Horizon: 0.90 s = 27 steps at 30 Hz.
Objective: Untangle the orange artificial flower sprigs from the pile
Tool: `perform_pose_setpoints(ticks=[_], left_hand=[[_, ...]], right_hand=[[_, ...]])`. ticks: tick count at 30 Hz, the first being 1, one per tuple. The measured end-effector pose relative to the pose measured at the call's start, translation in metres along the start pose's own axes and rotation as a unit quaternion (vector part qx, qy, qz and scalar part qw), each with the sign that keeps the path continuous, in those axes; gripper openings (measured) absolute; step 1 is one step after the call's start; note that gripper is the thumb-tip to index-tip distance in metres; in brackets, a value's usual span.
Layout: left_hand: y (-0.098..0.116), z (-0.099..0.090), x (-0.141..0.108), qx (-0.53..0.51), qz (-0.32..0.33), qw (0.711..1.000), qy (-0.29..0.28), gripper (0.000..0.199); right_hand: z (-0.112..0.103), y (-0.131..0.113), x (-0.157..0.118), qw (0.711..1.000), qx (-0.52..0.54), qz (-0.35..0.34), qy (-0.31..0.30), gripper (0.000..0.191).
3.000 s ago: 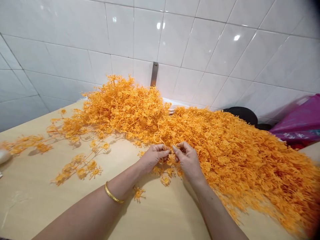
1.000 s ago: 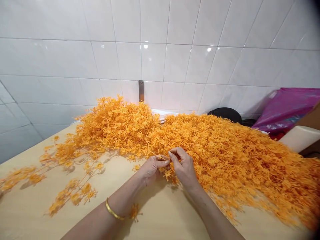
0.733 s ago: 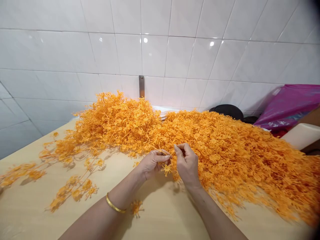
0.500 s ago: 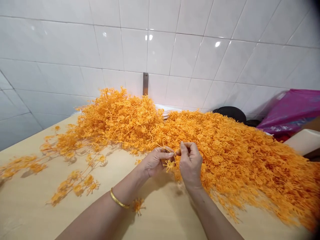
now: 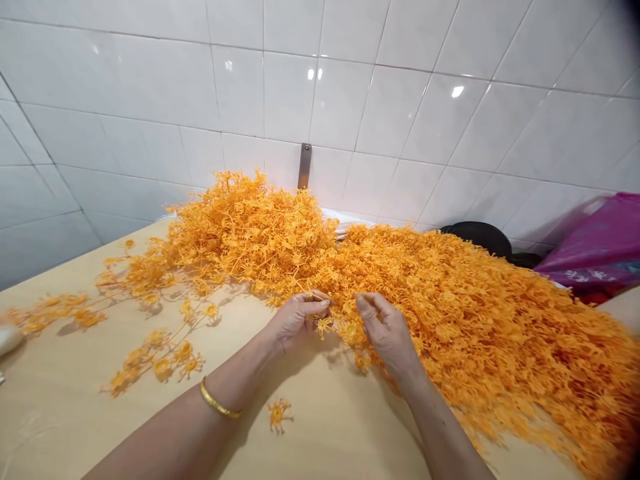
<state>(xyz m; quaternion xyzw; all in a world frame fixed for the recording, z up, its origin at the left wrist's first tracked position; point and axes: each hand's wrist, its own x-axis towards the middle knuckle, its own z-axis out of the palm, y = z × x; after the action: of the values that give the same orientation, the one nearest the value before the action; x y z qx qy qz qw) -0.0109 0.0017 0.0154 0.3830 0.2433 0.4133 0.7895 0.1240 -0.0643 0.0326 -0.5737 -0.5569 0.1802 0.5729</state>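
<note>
My left hand (image 5: 300,319) pinches a thin orange plastic flower stem between thumb and fingers. One spidery flower head (image 5: 324,326) hangs just below those fingertips. A short gap to the right, my right hand (image 5: 391,333) is curled, thumb and forefinger close together; whatever lies between them is hidden. Both hands are over the front edge of a big pile of orange artificial flowers (image 5: 450,293). A single loose flower head (image 5: 279,415) lies on the table (image 5: 325,443) between my forearms. Left of my hands, a flower sprig (image 5: 163,360) lies flat.
A taller mound of the flowers (image 5: 250,230) stands against the tiled wall (image 5: 390,113), near a metal strip (image 5: 305,167). Behind the pile are a black rounded object (image 5: 477,238) and a purple bag (image 5: 595,240). At the left edge sits a whitish object (image 5: 9,339).
My right hand has moved away from my left, leaving a gap between the fingertips. The view has shifted slightly left, and the whitish object has come in at the left edge.
</note>
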Motion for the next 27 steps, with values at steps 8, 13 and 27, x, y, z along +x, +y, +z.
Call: perform_pose_setpoints(ticks=[8,13,27], left_hand=[[-0.007,-0.003,-0.001,0.02,-0.056,0.998,-0.029,0.015],[-0.005,0.007,-0.002,0.028,-0.019,0.996,-0.081,0.013],[-0.006,0.022,0.001,0.023,0.043,0.99,-0.129,0.022]], right_hand=[[0.006,0.001,-0.003,0.996,-0.06,-0.02,-0.057,0.03],[0.007,-0.004,-0.005,0.993,-0.065,-0.015,0.1,0.03],[0.013,-0.001,0.0,0.975,-0.022,0.005,0.219,0.029]])
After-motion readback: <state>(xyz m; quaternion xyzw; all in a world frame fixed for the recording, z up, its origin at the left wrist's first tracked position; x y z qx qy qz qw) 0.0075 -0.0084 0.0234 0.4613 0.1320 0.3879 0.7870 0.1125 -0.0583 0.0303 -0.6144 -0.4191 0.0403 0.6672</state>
